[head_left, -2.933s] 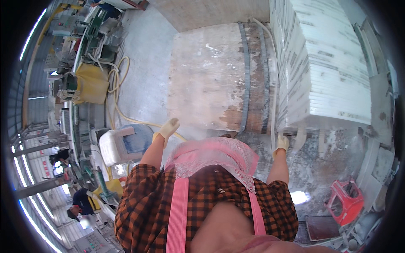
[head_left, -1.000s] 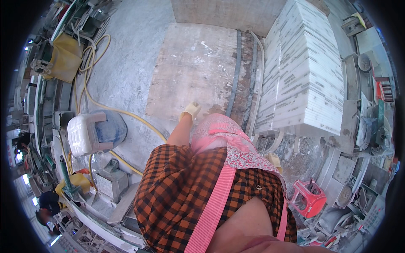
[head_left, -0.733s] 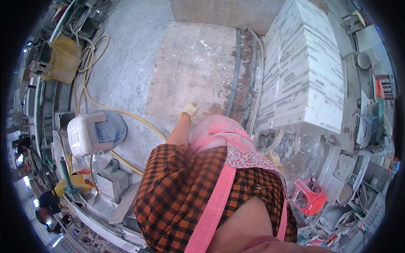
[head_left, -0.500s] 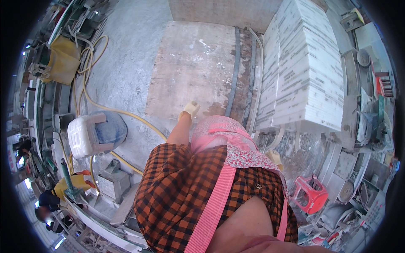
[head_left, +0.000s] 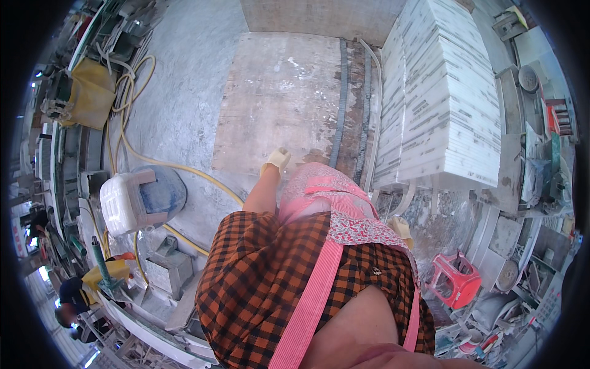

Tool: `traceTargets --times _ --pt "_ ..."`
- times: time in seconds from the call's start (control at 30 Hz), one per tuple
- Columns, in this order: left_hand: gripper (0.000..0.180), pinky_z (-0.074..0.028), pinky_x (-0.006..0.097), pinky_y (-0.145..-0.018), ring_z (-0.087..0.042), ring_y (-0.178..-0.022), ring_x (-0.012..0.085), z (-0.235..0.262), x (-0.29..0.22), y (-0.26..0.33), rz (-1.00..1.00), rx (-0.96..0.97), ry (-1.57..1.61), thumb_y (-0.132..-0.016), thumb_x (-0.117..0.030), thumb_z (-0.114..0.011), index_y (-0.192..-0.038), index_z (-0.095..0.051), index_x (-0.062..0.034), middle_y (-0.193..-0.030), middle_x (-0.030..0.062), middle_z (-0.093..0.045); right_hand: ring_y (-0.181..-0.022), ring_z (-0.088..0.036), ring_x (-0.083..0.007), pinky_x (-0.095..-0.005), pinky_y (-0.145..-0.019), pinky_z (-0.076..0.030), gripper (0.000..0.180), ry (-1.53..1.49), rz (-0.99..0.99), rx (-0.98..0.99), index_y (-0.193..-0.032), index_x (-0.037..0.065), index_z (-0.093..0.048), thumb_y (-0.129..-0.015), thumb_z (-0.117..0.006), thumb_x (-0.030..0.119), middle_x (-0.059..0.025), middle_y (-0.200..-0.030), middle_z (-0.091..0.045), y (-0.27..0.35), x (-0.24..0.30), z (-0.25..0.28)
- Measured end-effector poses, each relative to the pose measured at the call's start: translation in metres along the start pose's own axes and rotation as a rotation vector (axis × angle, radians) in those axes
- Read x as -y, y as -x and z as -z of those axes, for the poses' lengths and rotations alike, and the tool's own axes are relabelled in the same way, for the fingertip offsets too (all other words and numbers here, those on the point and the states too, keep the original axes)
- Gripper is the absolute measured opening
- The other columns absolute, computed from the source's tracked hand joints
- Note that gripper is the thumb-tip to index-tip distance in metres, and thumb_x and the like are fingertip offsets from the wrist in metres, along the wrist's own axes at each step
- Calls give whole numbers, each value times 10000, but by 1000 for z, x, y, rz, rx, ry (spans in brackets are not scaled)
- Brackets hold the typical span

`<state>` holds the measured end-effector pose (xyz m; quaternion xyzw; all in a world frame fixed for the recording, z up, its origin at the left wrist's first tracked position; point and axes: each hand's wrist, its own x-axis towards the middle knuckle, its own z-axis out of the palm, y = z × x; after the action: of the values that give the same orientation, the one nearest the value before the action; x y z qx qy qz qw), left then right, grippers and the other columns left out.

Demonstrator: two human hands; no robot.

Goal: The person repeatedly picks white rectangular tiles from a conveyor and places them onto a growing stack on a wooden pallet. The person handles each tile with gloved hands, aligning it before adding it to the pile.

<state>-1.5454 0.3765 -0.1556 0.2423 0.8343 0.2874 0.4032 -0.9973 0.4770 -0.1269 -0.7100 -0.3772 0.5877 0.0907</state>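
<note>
Cream gloves (head_left: 276, 164) cover two hands: the left hand (head_left: 278, 160), its fingers curled in together, and the right hand (head_left: 401, 227), partly hidden by one pink apron (head_left: 362, 230), so whether its fingers are apart or together cannot be told. Also in view: one stack of slabs (head_left: 442, 104), one flat board (head_left: 279, 98), two grey strips (head_left: 341, 104) and one red plastic stool (head_left: 456, 281). Stacked slabs stand ahead and rightward of the right hand; the board lies just ahead of the left. Slabs are white, dark-streaked; the board is pale brown, scuffed.
</note>
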Motion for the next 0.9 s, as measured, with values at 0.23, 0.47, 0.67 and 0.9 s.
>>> traceTargets --times 0.23,0.47,0.67,0.9 --pt "322 -500 412 -770 -652 -899 340 -2 4 -3 -16 -3 1 -809 -269 -573 -1003 -651 -25 -947 206 -676 -740 -676 -184 -280 -635 -506 314 44 -25 -42 -1010 -37 -624 -920 -532 249 -129 -859 -704 -1 0 0" --pt "321 -496 410 -773 -650 -895 338 -2 6 -4 18 22 56 -812 -245 -557 -1026 -645 -22 -951 204 -674 -748 -677 -205 -303 -697 -536 323 13 18 -34 -1031 -66 -606 -912 -533 226 -151 -873 -698 2 -1 -5" --pt "340 -496 410 -790 -650 -911 341 -1 4 -3 3 4 -9 -804 -273 -556 -1026 -658 -37 -947 213 -676 -749 -673 -215 -308 -698 -535 290 49 11 -26 -1003 -68 -605 -902 -525 192 -151 -848 -686 3 -2 -4" --pt "354 -499 413 -793 -653 -919 345 -1 9 -7 0 23 -9 -799 -301 -557 -1016 -663 -43 -952 214 -677 -764 -668 -217 -310 -700 -531 292 -4 28 -35 -999 -72 -597 -903 -527 195 -156 -861 -679 14 6 -9"
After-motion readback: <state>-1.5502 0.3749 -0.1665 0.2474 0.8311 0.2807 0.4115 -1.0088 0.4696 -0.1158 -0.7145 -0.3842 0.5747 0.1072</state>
